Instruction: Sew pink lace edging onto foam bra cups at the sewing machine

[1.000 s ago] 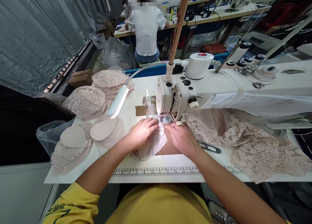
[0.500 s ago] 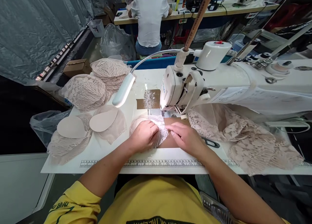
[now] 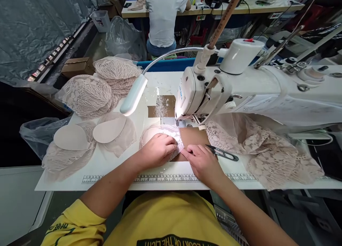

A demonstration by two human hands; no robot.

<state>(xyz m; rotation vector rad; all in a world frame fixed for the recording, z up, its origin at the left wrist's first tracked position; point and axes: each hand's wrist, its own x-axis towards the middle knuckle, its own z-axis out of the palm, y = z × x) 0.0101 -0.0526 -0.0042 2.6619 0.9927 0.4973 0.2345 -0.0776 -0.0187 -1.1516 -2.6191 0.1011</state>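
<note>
Under the needle of the white sewing machine (image 3: 203,92) lies a pale pink lace piece (image 3: 173,132), brightly lit. My left hand (image 3: 160,149) rests on its left part, fingers curled together and pressing the lace down. With thumb and forefinger, my right hand (image 3: 201,162) pinches the lace's near right edge. Black thread snips (image 3: 224,154) lie on the table just beyond my right hand, partly behind its fingers. Brown tape (image 3: 193,135) covers the table beside the needle.
Stacked lace cups (image 3: 88,96) and two smooth cup pads (image 3: 71,137) on lace sit left. A lamp (image 3: 135,94) hangs over the table (image 3: 149,182). Bunched lace fabric (image 3: 283,160) lies right, under the machine arm. A person in white (image 3: 162,18) sits beyond.
My right hand has moved down toward me along the lace edge, uncovering more brown tape and the snips. My left hand stays on the lace. The camera view has shifted slightly.
</note>
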